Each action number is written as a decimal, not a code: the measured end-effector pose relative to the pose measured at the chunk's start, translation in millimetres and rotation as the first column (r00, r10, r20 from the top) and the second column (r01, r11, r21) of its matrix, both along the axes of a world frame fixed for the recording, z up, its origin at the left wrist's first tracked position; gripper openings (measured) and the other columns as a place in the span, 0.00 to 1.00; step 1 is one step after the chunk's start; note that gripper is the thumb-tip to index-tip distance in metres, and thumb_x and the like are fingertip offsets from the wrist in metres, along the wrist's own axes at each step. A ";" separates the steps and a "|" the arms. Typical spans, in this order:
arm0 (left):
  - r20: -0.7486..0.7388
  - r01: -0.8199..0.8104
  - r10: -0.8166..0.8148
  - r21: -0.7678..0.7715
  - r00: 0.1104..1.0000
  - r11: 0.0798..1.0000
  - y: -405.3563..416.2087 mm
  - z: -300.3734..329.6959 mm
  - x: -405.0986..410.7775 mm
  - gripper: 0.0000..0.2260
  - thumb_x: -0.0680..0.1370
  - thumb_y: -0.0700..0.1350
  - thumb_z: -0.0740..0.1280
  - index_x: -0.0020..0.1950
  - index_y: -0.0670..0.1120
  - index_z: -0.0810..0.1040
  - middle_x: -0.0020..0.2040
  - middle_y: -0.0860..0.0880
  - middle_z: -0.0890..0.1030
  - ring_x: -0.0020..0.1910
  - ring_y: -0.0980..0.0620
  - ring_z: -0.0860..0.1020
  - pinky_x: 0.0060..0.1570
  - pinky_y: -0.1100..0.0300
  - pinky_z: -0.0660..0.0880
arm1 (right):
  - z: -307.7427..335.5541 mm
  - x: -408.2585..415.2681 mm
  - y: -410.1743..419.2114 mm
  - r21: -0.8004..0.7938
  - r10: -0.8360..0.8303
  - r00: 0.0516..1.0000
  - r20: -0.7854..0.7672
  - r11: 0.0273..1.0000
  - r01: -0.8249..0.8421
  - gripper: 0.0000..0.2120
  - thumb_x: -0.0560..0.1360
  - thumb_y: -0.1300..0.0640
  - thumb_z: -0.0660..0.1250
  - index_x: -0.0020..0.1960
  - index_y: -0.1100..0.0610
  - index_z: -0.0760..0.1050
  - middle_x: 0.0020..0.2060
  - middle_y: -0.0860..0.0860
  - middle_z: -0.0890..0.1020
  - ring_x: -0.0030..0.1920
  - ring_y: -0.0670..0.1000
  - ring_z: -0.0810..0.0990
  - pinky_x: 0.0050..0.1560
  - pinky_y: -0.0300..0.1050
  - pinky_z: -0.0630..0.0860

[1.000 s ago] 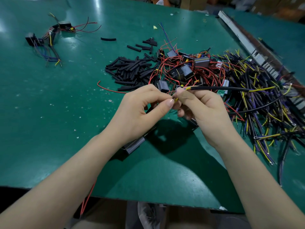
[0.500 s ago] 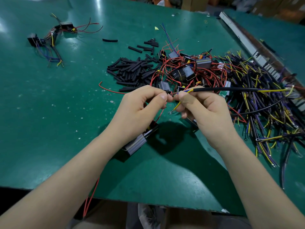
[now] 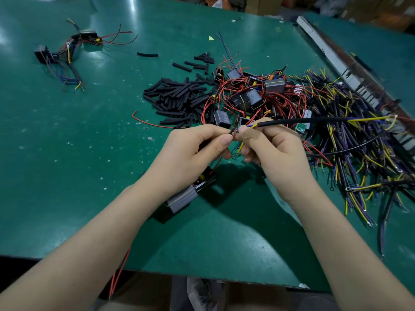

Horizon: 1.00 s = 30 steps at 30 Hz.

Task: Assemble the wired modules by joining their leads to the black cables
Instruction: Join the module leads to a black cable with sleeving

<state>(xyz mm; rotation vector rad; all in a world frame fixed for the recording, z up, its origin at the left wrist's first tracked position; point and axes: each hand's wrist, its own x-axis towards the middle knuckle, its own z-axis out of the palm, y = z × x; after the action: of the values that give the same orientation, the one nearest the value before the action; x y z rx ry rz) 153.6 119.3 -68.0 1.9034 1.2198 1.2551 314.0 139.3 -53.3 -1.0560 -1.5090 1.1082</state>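
In the head view, the left hand (image 3: 190, 151) has its grip pinched together, thumb against forefinger, on the bare end of a thin red lead (image 3: 216, 163) that rises from the module (image 3: 189, 194) lying on the green worktop (image 3: 67, 153) under the left wrist. The right hand (image 3: 276, 151) has its grip clamped on the stripped end of a black cable (image 3: 303, 120), whose blue and yellow cores fan out at the fingertips; a yellow core with a ring terminal hangs loose below. The two pinches meet tip to tip above the worktop, just in front of the heap of red-wired modules (image 3: 253, 97). The joint itself is too small to see whether the strands are twisted together yet. The main risk, as I judge it, is a weak join: the fine strands may splay or slip out if either pinch eases. The module's weight could tug the red lead free. The cable runs back into the tangle of cables (image 3: 359, 142), so a snag there could jerk it away. No sleeve from the black tubing pieces (image 3: 175, 97) appears to be on either wire.
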 end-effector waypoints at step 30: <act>0.000 -0.111 0.111 -0.055 0.994 0.992 -4.2 1.8 0.8 0.08 0.77 0.41 0.67 0.41 0.53 0.77 0.33 0.54 0.80 0.30 0.64 0.72 0.35 0.74 0.66 | -7.2 4.0 3.8 0.178 -0.129 0.972 0.196 0.979 0.094 0.11 0.72 0.52 0.67 0.32 0.54 0.76 0.28 0.51 0.78 0.30 0.48 0.74 0.36 0.47 0.73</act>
<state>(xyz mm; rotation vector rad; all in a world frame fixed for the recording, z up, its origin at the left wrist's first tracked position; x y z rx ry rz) 154.5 115.1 -66.2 1.8159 1.3615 1.2673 318.0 143.1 -60.5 -1.1510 -1.6527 0.7963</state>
